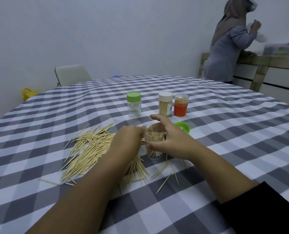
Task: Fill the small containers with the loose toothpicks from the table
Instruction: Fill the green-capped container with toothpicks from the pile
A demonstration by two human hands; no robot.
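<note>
Pale wood everywhere at centre frame: loose toothpicks (89, 149) lie in a wide heap left of centre on the checked tablecloth (224, 132), with a thinner scatter under the forearms and lower right of the hands.

Head view. Left hand (128, 142) sits at the rim of an open clear jar (154, 142), fingers curled; they look pinched on a small bunch being fed in, though the fingertips are mostly hidden. Right hand (170, 141) curls round the jar's far side, thumb in front, index finger lifted off, steadying it.

Risks, as judgement:
- The jar looks tilted toward the left hand. A looser hold or a push from the left could tip it and spill the contents.
- Sticks inside stand crooked and crossed, so new ones may jam or spring out over the rim.
- Forearms rest over the scatter; a sweep could roll sticks toward the table edge.

Containers:
- Held jar: partly filled, sticks slanting. Its green lid (182, 127) lies upside down just right of the hand.
- Green-capped jar (134, 105), upper centre: nearly empty, one or two sticks.
- White-capped jar (165, 104): packed upright.
- Red jar (180, 105), just beside it: packed, clear cap on.
</note>
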